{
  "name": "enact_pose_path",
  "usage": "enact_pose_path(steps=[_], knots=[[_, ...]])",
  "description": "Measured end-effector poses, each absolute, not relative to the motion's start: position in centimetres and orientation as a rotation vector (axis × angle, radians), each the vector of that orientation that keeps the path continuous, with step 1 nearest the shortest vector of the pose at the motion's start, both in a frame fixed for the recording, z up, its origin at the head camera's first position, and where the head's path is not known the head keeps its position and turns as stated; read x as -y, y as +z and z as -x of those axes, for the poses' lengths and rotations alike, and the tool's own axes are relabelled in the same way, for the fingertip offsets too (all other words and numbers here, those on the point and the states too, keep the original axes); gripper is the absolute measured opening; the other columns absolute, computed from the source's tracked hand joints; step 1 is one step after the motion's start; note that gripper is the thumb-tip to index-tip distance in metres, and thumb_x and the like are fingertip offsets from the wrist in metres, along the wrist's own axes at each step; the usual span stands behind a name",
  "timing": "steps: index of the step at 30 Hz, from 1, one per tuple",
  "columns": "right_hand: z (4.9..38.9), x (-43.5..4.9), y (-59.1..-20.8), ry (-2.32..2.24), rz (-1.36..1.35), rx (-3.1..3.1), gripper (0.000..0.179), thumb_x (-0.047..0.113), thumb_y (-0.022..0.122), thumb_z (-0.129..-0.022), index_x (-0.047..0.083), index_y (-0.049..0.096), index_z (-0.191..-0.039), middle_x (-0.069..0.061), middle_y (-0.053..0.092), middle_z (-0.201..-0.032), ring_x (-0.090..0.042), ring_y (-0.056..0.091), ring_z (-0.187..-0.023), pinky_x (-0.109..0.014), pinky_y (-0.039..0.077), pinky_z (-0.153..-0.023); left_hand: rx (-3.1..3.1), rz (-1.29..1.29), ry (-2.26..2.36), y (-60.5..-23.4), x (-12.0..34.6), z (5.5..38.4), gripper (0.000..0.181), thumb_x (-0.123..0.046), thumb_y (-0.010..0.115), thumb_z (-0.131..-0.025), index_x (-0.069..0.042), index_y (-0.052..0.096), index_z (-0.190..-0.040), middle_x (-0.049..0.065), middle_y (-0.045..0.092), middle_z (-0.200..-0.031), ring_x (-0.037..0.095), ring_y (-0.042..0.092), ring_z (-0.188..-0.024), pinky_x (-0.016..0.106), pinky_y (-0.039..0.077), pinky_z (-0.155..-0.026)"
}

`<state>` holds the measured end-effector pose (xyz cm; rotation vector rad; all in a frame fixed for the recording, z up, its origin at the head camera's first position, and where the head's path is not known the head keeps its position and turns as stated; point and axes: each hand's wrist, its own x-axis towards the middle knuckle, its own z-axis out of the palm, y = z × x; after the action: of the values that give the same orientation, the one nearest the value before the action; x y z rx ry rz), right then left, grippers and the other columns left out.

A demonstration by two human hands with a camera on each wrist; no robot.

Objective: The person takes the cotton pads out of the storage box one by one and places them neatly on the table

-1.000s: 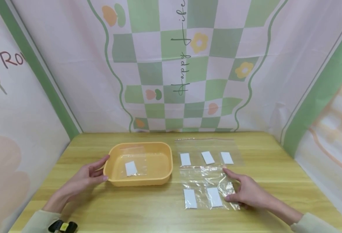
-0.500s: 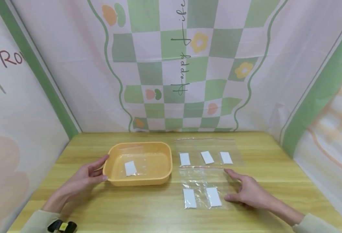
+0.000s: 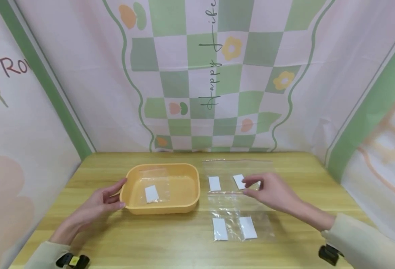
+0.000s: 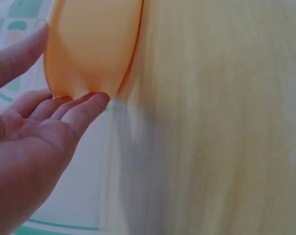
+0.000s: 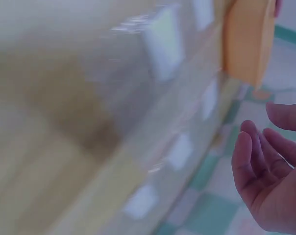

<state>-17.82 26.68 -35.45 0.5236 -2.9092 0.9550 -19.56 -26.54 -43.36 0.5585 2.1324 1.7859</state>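
Note:
My left hand [image 3: 98, 203] holds the left end of a shallow yellow plastic tray [image 3: 184, 210], thumb and fingers spread along its outer wall. In the left wrist view its fingertips [image 4: 100, 99] lie against the tray's end. Inside the tray is a clear plastic bag with a white rectangular piece [image 3: 152, 194]. My right hand [image 3: 276, 192] hovers over the far row of clear zip bags, holding nothing, its thumb and forefinger apart beside a white piece [image 3: 239, 182]. In the right wrist view the fingers [image 5: 242, 152] are loosely bent.
Right of the tray, a far row of clear plastic has another white piece [image 3: 214, 183] at its left. The near row [image 3: 231, 209] shows two white pieces. All lie on a wood-grain table [image 3: 170, 243]. A patterned cloth [image 3: 201, 74] hangs behind the table.
My right hand has left the near row's right side and moved forward and left over the far row, now covering its rightmost white piece. The left hand stays at the tray.

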Motion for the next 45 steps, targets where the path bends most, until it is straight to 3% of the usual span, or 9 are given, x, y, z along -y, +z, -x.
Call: enact_pose_path(steps=[1, 10, 19, 26, 30, 33, 37, 41, 45], knots=[[18.2, -25.8, -34.9, 0.959, -0.54, 2.922, 0.036, 0.022, 0.083, -0.091, 0.004, 0.077, -0.122, -0.002, 0.078, -0.1, -0.012, 0.055, -0.055, -0.027, 0.046, -0.045, -2.134, -0.558, 1.783, -43.4, 26.5, 19.6, 0.086, 0.0, 0.071, -0.098, 0.012, 0.014, -0.161, 0.032, 0.01, -0.167, 0.059, 0.032, -0.142, 0.028, 0.051, -0.104], [22.5, -17.5, -33.1, 1.051, -0.889, 2.894, 0.034, 0.016, 0.084, -0.09, 0.001, 0.077, -0.12, 0.005, 0.073, -0.086, -0.012, 0.067, -0.069, -0.027, 0.058, -0.061, -2.101, -0.54, 1.792, -43.3, 26.5, 19.6, 0.086, 0.0, 0.071, -0.098, 0.01, 0.014, -0.162, 0.032, 0.008, -0.167, 0.059, 0.031, -0.143, 0.029, 0.051, -0.104], [26.1, -10.0, -34.9, 0.817, -1.132, 2.934, 0.04, 0.02, 0.088, -0.086, 0.001, 0.077, -0.12, -0.005, 0.075, -0.09, -0.01, 0.063, -0.074, -0.028, 0.056, -0.073, -2.078, -0.54, 1.816, -43.4, 26.6, 19.6, 0.086, 0.002, 0.07, -0.098, 0.01, 0.014, -0.163, 0.032, 0.007, -0.167, 0.058, 0.031, -0.143, 0.029, 0.052, -0.104], [27.8, -6.5, -36.9, 0.548, -1.214, 3.035, 0.046, 0.026, 0.087, -0.086, 0.002, 0.076, -0.124, 0.005, 0.063, -0.073, -0.012, 0.059, -0.071, -0.028, 0.052, -0.069, -2.079, -0.557, 1.814, -43.5, 26.7, 19.8, 0.086, 0.002, 0.07, -0.098, 0.01, 0.013, -0.162, 0.033, 0.009, -0.167, 0.058, 0.031, -0.143, 0.03, 0.051, -0.104], [28.4, -5.3, -37.8, 0.506, -1.205, 3.064, 0.04, 0.027, 0.088, -0.086, 0.003, 0.08, -0.117, 0.006, 0.063, -0.068, -0.011, 0.059, -0.069, -0.028, 0.054, -0.07, -2.084, -0.561, 1.812, -43.6, 26.8, 19.9, 0.087, 0.001, 0.071, -0.098, 0.01, 0.014, -0.162, 0.033, 0.009, -0.167, 0.059, 0.031, -0.143, 0.03, 0.051, -0.104], [28.7, -4.8, -38.5, 0.442, -1.208, 3.099, 0.032, 0.031, 0.088, -0.085, 0.005, 0.08, -0.101, 0.006, 0.06, -0.069, -0.011, 0.054, -0.069, -0.027, 0.051, -0.067, -2.092, -0.565, 1.813, -43.5, 26.7, 19.9, 0.087, 0.0, 0.071, -0.097, 0.01, 0.014, -0.162, 0.033, 0.009, -0.167, 0.059, 0.032, -0.143, 0.03, 0.051, -0.104], [28.8, -4.3, -39.6, 0.348, -1.207, 3.16, 0.035, 0.038, 0.089, -0.085, 0.009, 0.069, -0.08, 0.004, 0.055, -0.077, -0.012, 0.05, -0.07, -0.026, 0.045, -0.063, -2.089, -0.566, 1.814, -43.6, 26.7, 19.9, 0.087, 0.0, 0.071, -0.098, 0.011, 0.014, -0.162, 0.033, 0.01, -0.167, 0.058, 0.033, -0.142, 0.03, 0.051, -0.104], [28.8, -3.9, -40.0, 0.306, -1.165, 3.179, 0.038, 0.04, 0.09, -0.085, 0.013, 0.065, -0.074, 0.003, 0.056, -0.082, -0.013, 0.052, -0.071, -0.025, 0.046, -0.062, -2.084, -0.573, 1.815, -43.6, 26.7, 20.0, 0.087, 0.0, 0.071, -0.098, 0.011, 0.014, -0.162, 0.033, 0.01, -0.167, 0.059, 0.032, -0.143, 0.03, 0.051, -0.104], [28.9, -3.7, -40.2, 0.325, -1.135, 3.186, 0.033, 0.037, 0.092, -0.083, 0.012, 0.071, -0.078, 0.003, 0.057, -0.086, -0.014, 0.053, -0.074, -0.026, 0.048, -0.065, -2.079, -0.582, 1.817, -43.7, 26.7, 20.0, 0.087, 0.0, 0.071, -0.098, 0.011, 0.013, -0.162, 0.032, 0.008, -0.167, 0.059, 0.031, -0.143, 0.031, 0.051, -0.104]])
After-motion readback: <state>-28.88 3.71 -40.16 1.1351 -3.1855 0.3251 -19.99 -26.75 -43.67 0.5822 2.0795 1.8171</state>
